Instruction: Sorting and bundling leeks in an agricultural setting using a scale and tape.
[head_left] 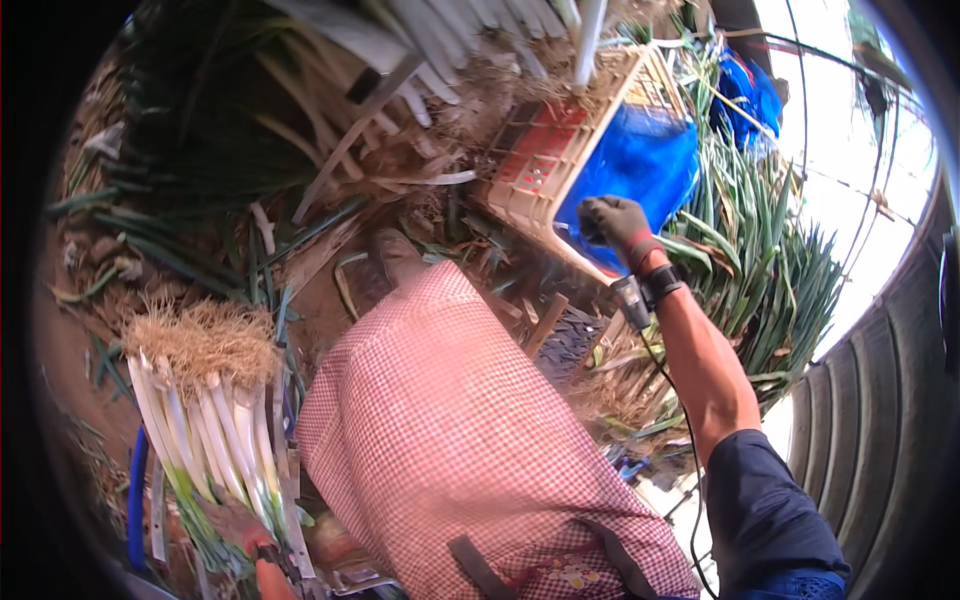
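At the lower left, my gloved left hand [238, 522] lies over the green ends of a bundle of long green onions [215, 420]. Its fingers look stretched out along the stalks, though partly blurred. The white stalks lie side by side, with bushy tan roots at their far end, between upright metal bars [297, 520]. My right hand [615, 228], in a dark glove with a red cuff, is curled closed in front of a blue sheet [640, 165] inside a beige plastic crate [560, 205]. What those fingers hold, if anything, is hidden.
A red checked cloth [430, 400] covers my lap. More green onions are heaped at the top [440, 50] and the right [760, 260]. A blue hose [138, 500] runs beside the bundle. A cable [690, 430] hangs from my right wrist.
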